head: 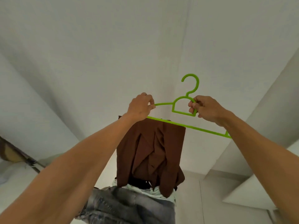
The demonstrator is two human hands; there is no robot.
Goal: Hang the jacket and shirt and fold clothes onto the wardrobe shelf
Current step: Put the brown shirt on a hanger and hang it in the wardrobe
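L hand (140, 107) pinches the shoulder arm of the green hanger (202, 129); R hand (208, 110) grips its neck loop w/ curled fingers. Brown jacket (150, 156) hangs doubled over the bottom bar, bunched toward the L end. Risk: hanger tilts and the fabric slides off, or the off-centre weight tips it once hooked. Jacket looks creased, lapels folded inward, hanging above jeans (129, 206) and pale shirt (161, 191) piled below.

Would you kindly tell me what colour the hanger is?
The hanger is bright lime green, seen in the head view.
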